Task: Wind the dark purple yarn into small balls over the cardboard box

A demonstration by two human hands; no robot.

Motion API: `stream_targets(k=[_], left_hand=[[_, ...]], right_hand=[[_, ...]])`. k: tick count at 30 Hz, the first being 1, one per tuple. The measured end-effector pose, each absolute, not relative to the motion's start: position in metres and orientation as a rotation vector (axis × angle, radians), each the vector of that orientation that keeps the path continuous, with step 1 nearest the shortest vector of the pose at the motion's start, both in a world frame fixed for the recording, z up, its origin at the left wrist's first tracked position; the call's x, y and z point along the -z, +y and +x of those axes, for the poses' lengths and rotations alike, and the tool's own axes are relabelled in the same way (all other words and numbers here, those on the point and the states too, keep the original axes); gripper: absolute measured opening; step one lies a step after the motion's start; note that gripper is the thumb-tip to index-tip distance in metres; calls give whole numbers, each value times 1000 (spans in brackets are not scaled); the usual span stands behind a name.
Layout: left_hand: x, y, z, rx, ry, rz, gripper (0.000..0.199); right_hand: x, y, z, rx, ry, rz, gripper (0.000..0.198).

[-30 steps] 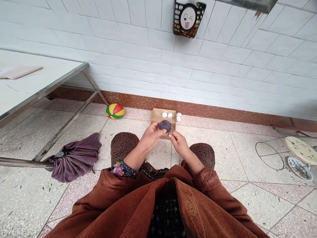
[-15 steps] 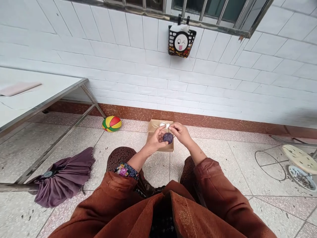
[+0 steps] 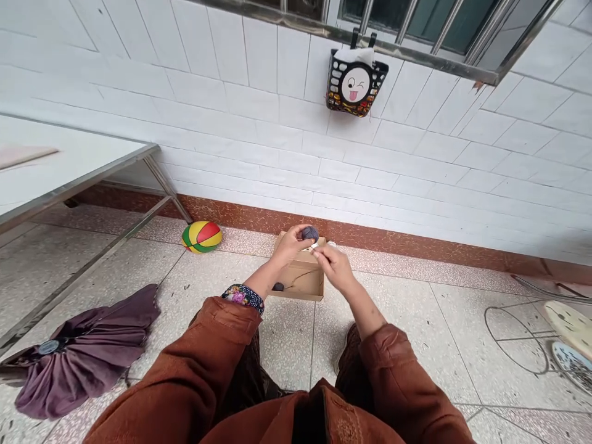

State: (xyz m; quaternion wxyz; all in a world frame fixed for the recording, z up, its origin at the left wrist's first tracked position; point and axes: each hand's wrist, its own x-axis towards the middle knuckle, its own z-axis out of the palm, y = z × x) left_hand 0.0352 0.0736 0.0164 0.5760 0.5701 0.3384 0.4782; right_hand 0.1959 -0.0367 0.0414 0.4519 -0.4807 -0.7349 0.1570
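My left hand [image 3: 288,245] is closed around a ball of dark purple yarn [image 3: 309,233], held above the far part of a cardboard box [image 3: 319,280]. The fingertips of my right hand [image 3: 335,265] are pinched close beside the ball, at a small white piece [image 3: 315,245] whose kind I cannot make out. The box sits open on the floor in front of my feet. Inside its near part lie a dark round lump [image 3: 278,287] and a thin dark strand. Part of the box is hidden behind my hands.
A red, yellow and green ball [image 3: 202,237] lies left of the box, near a metal-framed table [image 3: 115,148]. A folded purple umbrella [image 3: 92,354] is at the lower left. A black basket [image 3: 356,83] hangs from the window bars. At right stand a wire frame [image 3: 515,339] and a plate [image 3: 573,364].
Both hands have shifted; the yarn ball has moved up and away from me, toward the wall. More of the box's inside now shows. The view has tilted slightly.
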Motion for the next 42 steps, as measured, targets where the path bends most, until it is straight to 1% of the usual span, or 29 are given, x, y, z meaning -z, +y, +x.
stream_targets(k=[3, 5, 8, 10, 12, 14, 17, 20, 24, 27, 31, 32, 34, 36, 37, 39, 42], left_hand=[[-14, 75, 39, -1045, 779, 1358, 58], [-15, 72, 39, -969, 710, 1393, 63], [-15, 66, 36, -853, 556, 1382, 79], [-16, 63, 35, -831, 477, 1328, 84], [-16, 61, 35, -849, 458, 1260, 78], [-17, 60, 37, -881, 491, 1209, 67], [-17, 62, 40, -937, 576, 1184, 57], [-16, 64, 40, -979, 675, 1208, 58], [-11, 65, 39, -1003, 820, 1314, 60], [-6, 63, 40, -986, 826, 1402, 55], [-5, 57, 39, -873, 723, 1464, 48], [-5, 55, 39, -830, 684, 1462, 50], [-5, 52, 38, -762, 587, 1415, 61], [-7, 49, 37, -738, 489, 1317, 73], [-8, 48, 38, -741, 447, 1262, 75], [-10, 47, 39, -750, 385, 1173, 70], [-12, 48, 44, -792, 364, 1062, 58]], right_hand=[[-66, -6, 213, -304, -1770, -1197, 36], [-70, 10, 221, -311, -1677, -1240, 37], [-55, 24, 224, -398, -1497, -1299, 38], [-36, 27, 221, -470, -1385, -1352, 36], [-18, 26, 218, -543, -1338, -1425, 33], [-5, 21, 216, -613, -1386, -1483, 29], [3, 11, 218, -643, -1520, -1515, 27], [-1, -4, 221, -633, -1672, -1472, 31], [-16, -22, 220, -672, -1849, -1277, 31], [-28, -28, 220, -674, -1801, -1202, 33], [-36, -21, 230, -578, -1653, -1227, 36], [-35, -18, 233, -545, -1616, -1247, 37], [-31, -11, 237, -494, -1546, -1306, 37], [-23, -6, 239, -485, -1479, -1375, 37], [-18, -4, 239, -497, -1455, -1404, 37], [-9, -3, 238, -540, -1444, -1444, 36], [3, -4, 233, -609, -1522, -1509, 31]])
